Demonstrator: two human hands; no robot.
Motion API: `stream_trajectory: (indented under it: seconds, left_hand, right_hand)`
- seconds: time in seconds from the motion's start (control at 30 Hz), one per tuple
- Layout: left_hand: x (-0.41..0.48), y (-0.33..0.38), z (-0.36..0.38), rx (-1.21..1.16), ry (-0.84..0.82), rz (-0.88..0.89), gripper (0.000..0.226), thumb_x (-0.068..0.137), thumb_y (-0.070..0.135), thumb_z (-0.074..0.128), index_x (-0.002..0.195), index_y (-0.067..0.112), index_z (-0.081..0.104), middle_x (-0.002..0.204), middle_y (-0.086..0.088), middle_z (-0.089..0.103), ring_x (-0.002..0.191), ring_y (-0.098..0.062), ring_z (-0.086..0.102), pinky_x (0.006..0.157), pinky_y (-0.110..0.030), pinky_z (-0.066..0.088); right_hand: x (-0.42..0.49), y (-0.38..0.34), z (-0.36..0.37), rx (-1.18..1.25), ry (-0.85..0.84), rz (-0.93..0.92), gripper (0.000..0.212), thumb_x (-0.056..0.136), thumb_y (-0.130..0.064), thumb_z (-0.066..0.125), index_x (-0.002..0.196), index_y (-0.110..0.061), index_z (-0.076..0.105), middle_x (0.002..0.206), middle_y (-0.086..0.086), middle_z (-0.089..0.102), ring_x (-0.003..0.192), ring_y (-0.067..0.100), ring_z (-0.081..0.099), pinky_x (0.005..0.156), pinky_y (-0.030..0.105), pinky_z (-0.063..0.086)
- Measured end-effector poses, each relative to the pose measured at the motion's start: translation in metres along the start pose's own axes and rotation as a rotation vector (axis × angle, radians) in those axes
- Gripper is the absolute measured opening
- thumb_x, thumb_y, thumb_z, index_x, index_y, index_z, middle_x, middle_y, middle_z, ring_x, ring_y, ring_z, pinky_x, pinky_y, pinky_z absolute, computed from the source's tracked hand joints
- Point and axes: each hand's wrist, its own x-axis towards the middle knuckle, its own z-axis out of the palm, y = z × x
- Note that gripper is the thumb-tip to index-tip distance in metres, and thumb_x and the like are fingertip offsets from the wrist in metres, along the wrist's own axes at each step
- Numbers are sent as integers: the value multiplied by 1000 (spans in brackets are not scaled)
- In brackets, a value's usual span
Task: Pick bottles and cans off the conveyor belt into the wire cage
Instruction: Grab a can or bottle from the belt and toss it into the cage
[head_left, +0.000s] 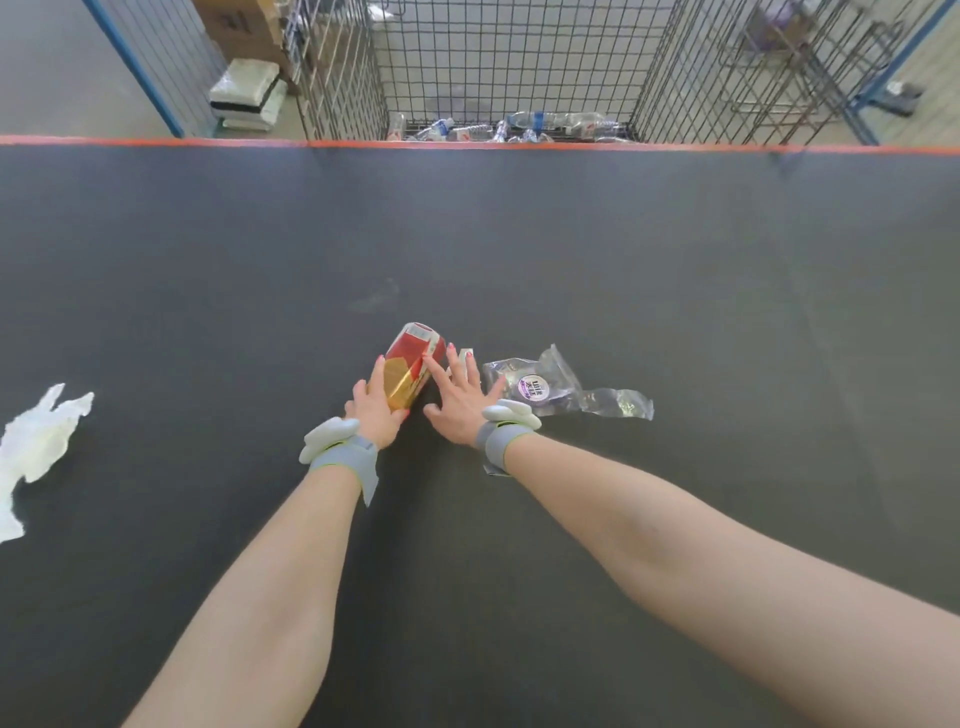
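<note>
In the head view, a red and gold can (415, 366) is being gripped on the conveyor belt (623, 260) by the left hand (376, 405), its fingers and thumb curled round the can's near end. The can's right side is being touched by the straight, spread fingers of the right hand (460, 400). A clear wrapper (550, 382) is lying just beside that hand. Bottles (519, 127) are lying in the wire cage (509, 67) beyond the belt.

Left of the can (415, 364), white crumpled plastic (36, 447) is cut by the frame edge; just right, my right hand (462, 405) half-hides a small white object (466, 353) I cannot identify.
</note>
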Motion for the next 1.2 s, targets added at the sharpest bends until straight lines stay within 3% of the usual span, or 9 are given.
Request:
stream_trajectory:
  seconds: [0.13, 0.27, 0.43, 0.53, 0.6, 0.7, 0.93, 1.03, 1.2]
  left_hand:
    - [9, 39, 10, -160, -38, -19, 83, 94, 39, 51, 151, 30, -8, 140, -21, 32, 124, -43, 41, 107, -51, 33]
    - [28, 75, -10, -577, -26, -122, 82, 92, 39, 52, 151, 31, -4, 142, -14, 33, 123, -37, 45, 88, -36, 49]
    - [89, 143, -76, -1074, -53, -200, 75, 93, 35, 55, 151, 24, 9, 149, -6, 29, 124, -31, 47, 77, -42, 54]
    - [134, 197, -144, -1265, -34, -88, 90, 95, 34, 55, 150, 23, -15, 155, -3, 19, 119, -28, 47, 95, -46, 48]
    - [166, 239, -184, -1303, -107, 42, 106, 92, 33, 59, 143, 25, -33, 159, 0, 11, 135, -27, 34, 109, -49, 35]
    - [186, 265, -201, -1142, -148, 106, 106, 93, 23, 60, 143, 25, -34, 160, 0, 2, 147, -23, 11, 116, -41, 19]
    - [181, 221, -131, -682, -82, 9, 89, 95, 30, 54, 151, 23, -14, 160, -2, 5, 145, -23, 19, 117, -40, 23]
    - [141, 186, -110, -411, -59, -8, 82, 94, 29, 55, 153, 19, -2, 158, -9, 16, 143, -29, 23, 117, -39, 24]
    - [64, 125, -64, 119, -158, -4, 70, 95, 32, 50, 153, 19, 12, 157, -13, 16, 144, -34, 19, 117, -39, 20]
  right_hand:
    - [8, 23, -24, 69, 89, 102, 69, 92, -32, 40, 151, -41, 5, 161, -7, -7, 149, 20, -7, 112, 65, 1]
    - [31, 47, -67, 168, 145, 195, 67, 93, -29, 35, 152, -39, 4, 162, -3, -3, 149, 21, -4, 114, 62, 2]
    - [90, 55, -150, 302, 218, 257, 69, 95, -29, 39, 153, -35, 2, 160, 7, 3, 148, 26, 3, 114, 57, 8]
    - [135, 45, -211, 374, 270, 200, 67, 97, -30, 41, 153, -32, 4, 159, 10, 8, 145, 29, 9, 114, 54, 11]
    - [177, 37, -252, 421, 344, 163, 65, 98, -29, 42, 153, -29, 8, 157, 12, 11, 143, 32, 14, 114, 50, 14]
    - [217, 35, -282, 452, 403, 110, 62, 99, -30, 43, 153, -22, 13, 155, 13, 17, 141, 34, 19, 114, 44, 17]
    - [214, 53, -209, 382, 197, 212, 69, 98, -35, 42, 154, -29, 2, 157, 13, 8, 141, 37, 21, 116, 46, 19]
    - [169, 50, -178, 377, 117, 245, 69, 98, -37, 40, 154, -29, 1, 158, 12, 6, 140, 37, 22, 116, 45, 19]
    - [80, 42, -120, 327, -112, 207, 74, 97, -47, 43, 154, -32, -2, 161, 7, -7, 146, 35, 12, 119, 46, 13]
